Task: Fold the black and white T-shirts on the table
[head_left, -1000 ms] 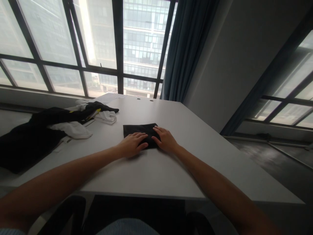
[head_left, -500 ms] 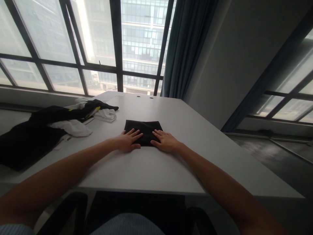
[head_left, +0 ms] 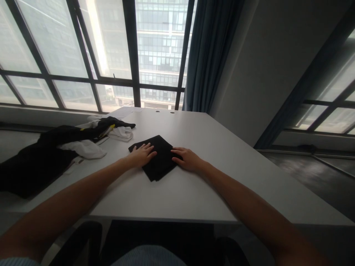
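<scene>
"Right of the heap of black and white garments, how does the flat folded black cloth lie on the white desk?"
"Cornerwise between bare left hand and right hand, no clear long axis."
"Which covers more?"
"The left, spread flat on the side nearest the heap; the right, also unclenched, only rests its fingers on the opposite side."
</scene>
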`<move>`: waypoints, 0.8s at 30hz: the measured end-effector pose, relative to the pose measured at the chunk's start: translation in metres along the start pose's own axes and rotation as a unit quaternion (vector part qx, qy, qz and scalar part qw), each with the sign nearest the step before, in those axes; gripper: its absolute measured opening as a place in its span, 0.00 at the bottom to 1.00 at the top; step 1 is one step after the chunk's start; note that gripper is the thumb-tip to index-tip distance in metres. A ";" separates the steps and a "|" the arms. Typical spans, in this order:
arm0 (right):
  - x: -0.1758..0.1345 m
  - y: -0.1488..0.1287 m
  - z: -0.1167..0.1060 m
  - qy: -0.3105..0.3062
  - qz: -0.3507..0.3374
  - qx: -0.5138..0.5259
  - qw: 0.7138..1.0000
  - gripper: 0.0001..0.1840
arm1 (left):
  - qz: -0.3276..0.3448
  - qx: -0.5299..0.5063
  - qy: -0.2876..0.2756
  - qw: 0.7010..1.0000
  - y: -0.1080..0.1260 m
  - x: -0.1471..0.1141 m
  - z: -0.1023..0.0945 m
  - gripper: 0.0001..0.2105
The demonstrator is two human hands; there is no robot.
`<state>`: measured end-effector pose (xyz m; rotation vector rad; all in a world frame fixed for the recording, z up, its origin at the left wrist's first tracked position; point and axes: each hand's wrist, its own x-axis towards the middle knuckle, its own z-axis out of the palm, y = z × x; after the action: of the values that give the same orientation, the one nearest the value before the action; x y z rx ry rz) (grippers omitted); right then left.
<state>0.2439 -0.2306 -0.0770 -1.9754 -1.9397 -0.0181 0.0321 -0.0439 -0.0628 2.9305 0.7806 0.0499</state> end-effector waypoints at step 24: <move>-0.005 -0.027 -0.017 0.031 0.129 -0.149 0.980 0.34 | 0.169 -0.044 0.005 0.985 0.029 -0.009 0.025 0.41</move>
<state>0.2218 -0.2406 -0.0557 -2.3744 -1.7090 -0.3138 0.0401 -0.0758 -0.0842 2.9425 0.2643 0.1227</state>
